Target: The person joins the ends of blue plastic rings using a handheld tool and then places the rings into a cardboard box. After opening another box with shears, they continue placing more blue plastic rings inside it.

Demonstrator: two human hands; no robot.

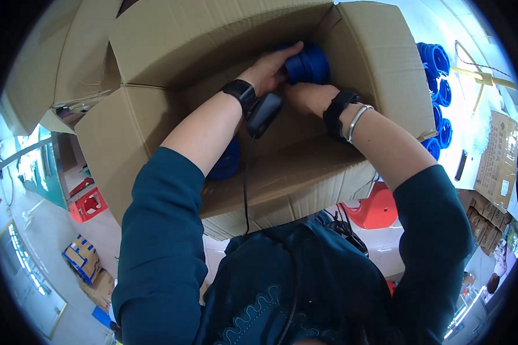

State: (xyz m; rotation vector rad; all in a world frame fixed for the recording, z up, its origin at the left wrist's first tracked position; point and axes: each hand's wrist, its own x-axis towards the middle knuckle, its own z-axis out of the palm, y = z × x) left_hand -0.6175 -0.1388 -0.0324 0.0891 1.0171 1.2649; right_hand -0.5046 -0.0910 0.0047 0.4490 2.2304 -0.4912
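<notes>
Both my arms reach down into a large open cardboard box. Near its far right corner is a stack of round blue plastic pieces, ring-like in outline. My left hand grips the stack's left side, with the thumb along the top. From the near side, my right hand closes on the lower edge of the same stack, its fingertips mostly hidden. Another blue round piece lies in the box, partly covered by my left forearm.
More blue ring-shaped pieces stand in a row beyond the box's right side. A red stool is by the near side, another red stool at left. Another cardboard box adjoins at far left. A black cable hangs from my left wrist.
</notes>
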